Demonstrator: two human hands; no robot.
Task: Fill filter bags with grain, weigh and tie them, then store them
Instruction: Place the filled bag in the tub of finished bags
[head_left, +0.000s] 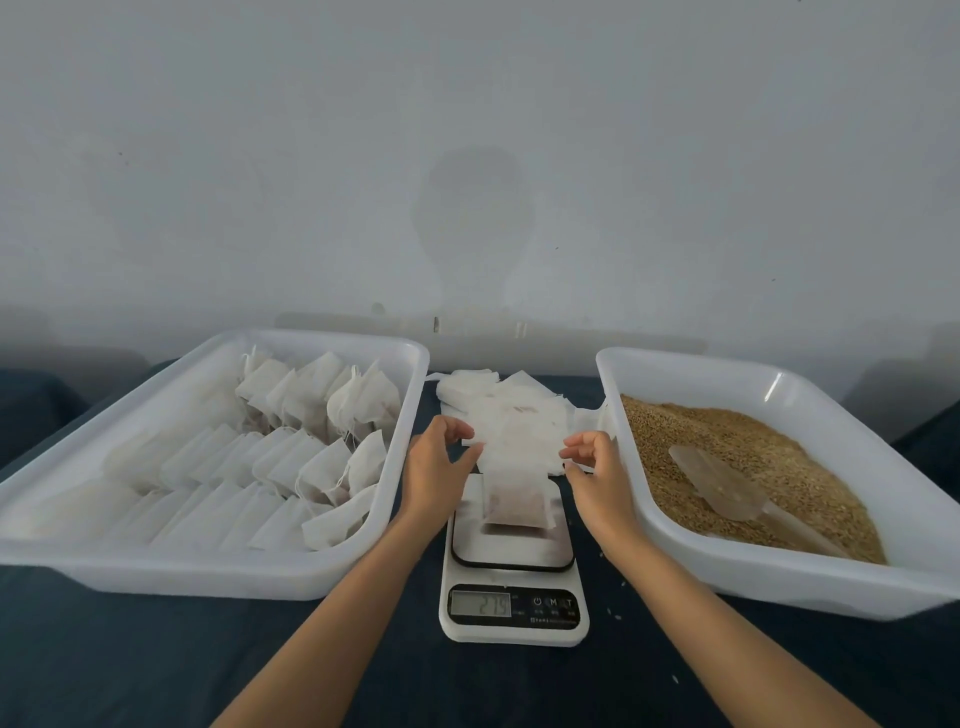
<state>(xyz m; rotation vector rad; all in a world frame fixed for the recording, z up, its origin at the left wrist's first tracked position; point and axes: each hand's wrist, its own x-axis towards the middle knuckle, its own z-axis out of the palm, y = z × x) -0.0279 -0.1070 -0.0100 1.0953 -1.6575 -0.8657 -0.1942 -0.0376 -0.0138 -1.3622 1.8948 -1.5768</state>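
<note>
A filled filter bag (516, 503) stands on the platform of the scale (513, 582), between the tray of finished bags (218, 574) and the tray of grain (737, 564); the display shows a reading too blurred to trust. The bag's long axis runs away from the person, with its grain-filled bottom nearest them and its open, empty top leaning toward the pile of unused bags (506, 410) on the dark surface (130, 665). The left hand (434, 467) and right hand (597, 470) hover on either side of its top, fingers loosely curled and apart, holding nothing. The bag looks light, soft and floppy, so it is probably best pinched by the empty upper part, near the drawstring, keeping the mouth up so no grain spills.
</note>
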